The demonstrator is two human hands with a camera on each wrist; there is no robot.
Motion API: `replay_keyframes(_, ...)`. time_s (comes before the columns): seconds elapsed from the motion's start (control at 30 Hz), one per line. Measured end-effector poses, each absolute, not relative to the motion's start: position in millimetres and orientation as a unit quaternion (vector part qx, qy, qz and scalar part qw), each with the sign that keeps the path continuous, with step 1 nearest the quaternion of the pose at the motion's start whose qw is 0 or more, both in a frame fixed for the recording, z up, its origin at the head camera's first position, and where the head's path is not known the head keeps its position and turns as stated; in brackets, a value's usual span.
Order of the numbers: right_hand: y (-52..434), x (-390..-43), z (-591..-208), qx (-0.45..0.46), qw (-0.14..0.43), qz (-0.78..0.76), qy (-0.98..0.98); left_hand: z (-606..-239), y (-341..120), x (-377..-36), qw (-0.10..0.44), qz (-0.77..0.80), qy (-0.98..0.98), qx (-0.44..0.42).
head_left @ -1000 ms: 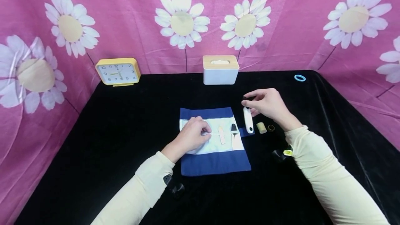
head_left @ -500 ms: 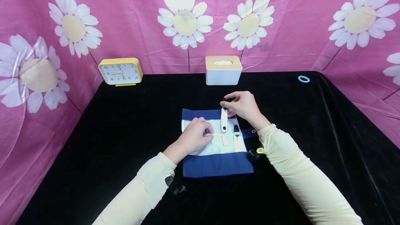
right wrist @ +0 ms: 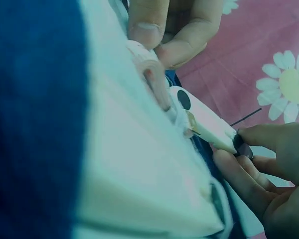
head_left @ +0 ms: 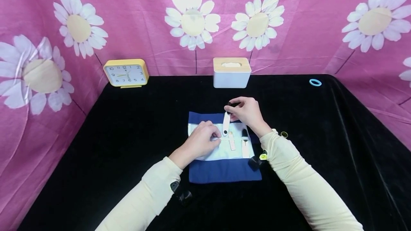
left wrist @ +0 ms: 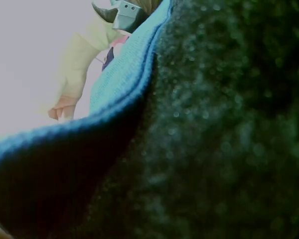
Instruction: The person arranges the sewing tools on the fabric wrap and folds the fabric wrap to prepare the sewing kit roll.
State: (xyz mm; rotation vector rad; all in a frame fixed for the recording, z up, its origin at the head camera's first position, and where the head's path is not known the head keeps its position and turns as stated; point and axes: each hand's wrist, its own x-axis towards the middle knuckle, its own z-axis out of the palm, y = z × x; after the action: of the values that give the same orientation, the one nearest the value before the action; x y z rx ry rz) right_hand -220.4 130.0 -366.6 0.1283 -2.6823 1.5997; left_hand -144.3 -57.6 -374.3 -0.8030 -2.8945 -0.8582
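A blue fabric roll-up pouch (head_left: 224, 172) with a white lining lies unrolled on the black cloth. My left hand (head_left: 202, 138) rests over its left part and pinches a white elastic band (right wrist: 137, 50) across the lining. Between thumb and fingers, my right hand (head_left: 248, 113) holds the black end of a white-handled tool (head_left: 226, 122). That handle points down, its end with the dark hole (right wrist: 184, 99) close to the band. Beside it, a slim pink tool (head_left: 232, 142) and a black-topped tool (head_left: 245, 134) sit under the band.
At the back stand a yellow clock (head_left: 126, 75) and a tissue box (head_left: 232, 79) with a wooden lid. A light blue ring (head_left: 315, 82) lies at the far right. A small gold ring (head_left: 284, 134) shows beside the right sleeve.
My right hand has carried the white-handled tool left, from beside the pouch to over its lining near my left fingers. The left hand stays put. The right sleeve now hides the pale spool.
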Motion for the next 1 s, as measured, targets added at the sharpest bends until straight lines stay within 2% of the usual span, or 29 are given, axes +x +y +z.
replay_keyframes(0.5,126.4,-217.9,-372.0,0.050,0.004,0.493,-0.868,-375.9,-58.6,-144.9,0.028,-0.279,-0.921,-0.270)
replay_keyframes(1.0,126.2,-217.1,-370.7,0.075,-0.010,0.426,-0.902,-377.0,-57.9,-146.1,0.016,-0.283,-0.921,-0.267)
